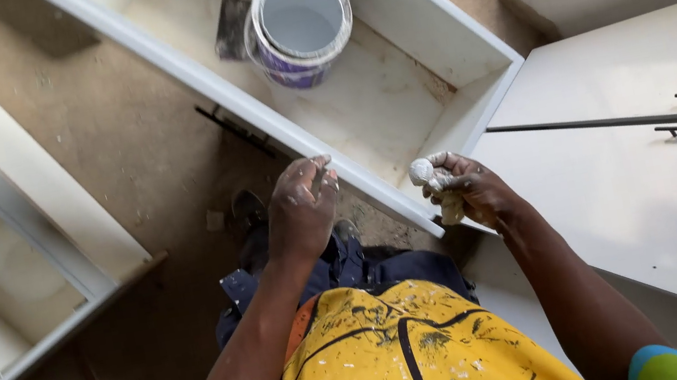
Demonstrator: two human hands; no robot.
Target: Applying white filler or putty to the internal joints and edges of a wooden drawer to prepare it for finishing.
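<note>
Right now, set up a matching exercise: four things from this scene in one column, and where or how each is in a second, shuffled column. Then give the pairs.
Things:
1. Bucket
2. Scraper
3. Left hand
4. Right hand

States:
A. Closed around a putty-smeared tool handle
B. Fingers pinched together, smeared with white, above the cabinet edge
C. Lying flat in the open cabinet, beside the bucket
D. Standing upright in the open cabinet, white inside

Pairs: 1-D, 2-C, 3-B, 4-A
</note>
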